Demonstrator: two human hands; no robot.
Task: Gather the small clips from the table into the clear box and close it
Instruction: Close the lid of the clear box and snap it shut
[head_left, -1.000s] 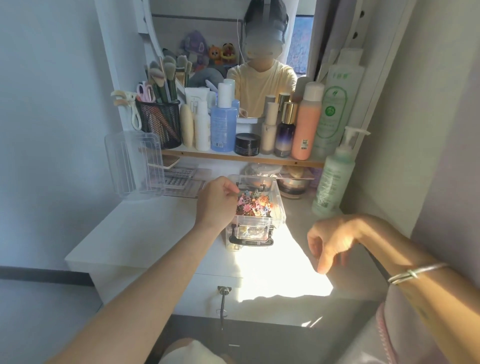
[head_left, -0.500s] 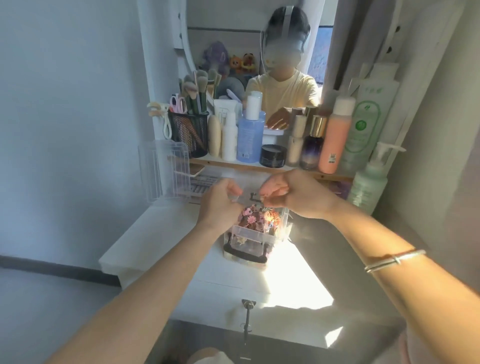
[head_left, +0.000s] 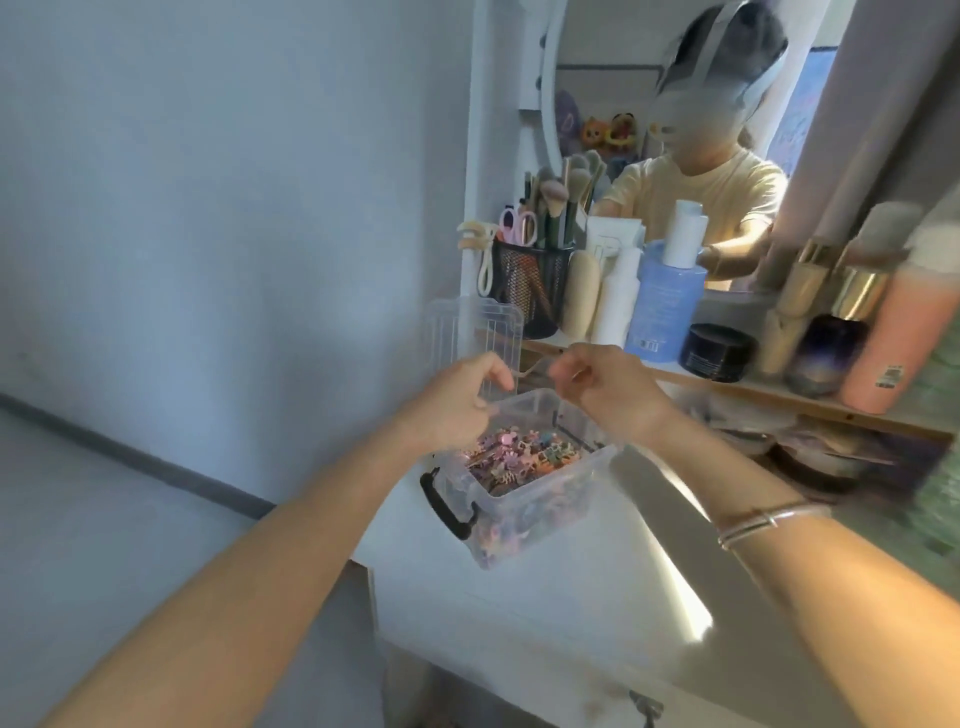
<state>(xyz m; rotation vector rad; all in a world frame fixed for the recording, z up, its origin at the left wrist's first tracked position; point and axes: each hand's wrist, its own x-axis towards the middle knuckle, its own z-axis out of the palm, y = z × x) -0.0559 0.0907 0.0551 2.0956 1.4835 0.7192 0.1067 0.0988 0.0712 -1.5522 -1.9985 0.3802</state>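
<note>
Step in hand: probably feeding one more clip into the box, judging by both hands meeting over its far rim; closing not yet begun.
Left hand (head_left: 457, 400): above the box's 11 o'clock corner, fingers curled toward the thumb; too blurred to tell whether anything is pinched.
Right hand (head_left: 605, 387): above the 1 o'clock corner, fingers curled under; cannot tell whether holding anything.
Thin pale strip (head_left: 535, 366): between the two sets of fingertips, too blurred to name, possibly a clip.
Clear box (head_left: 576, 483): open on the table (head_left: 571, 613), black handle (head_left: 447, 501) at its 7 o'clock end.
Clips (head_left: 519, 454): heaped inside the box, pink, purple and orange, close to the rim; none seen loose on the table.
Lid (head_left: 467, 338): off, standing upright at 11 o'clock from the box, behind the left hand.
Mesh cup (head_left: 535, 291): on the shelf at 12 o'clock, holding brushes and scissors.
Next move: likely a release over the heap, then a reach to 11 o'clock for the lid, seating it flat and pressing down; heap may need levelling first.
</note>
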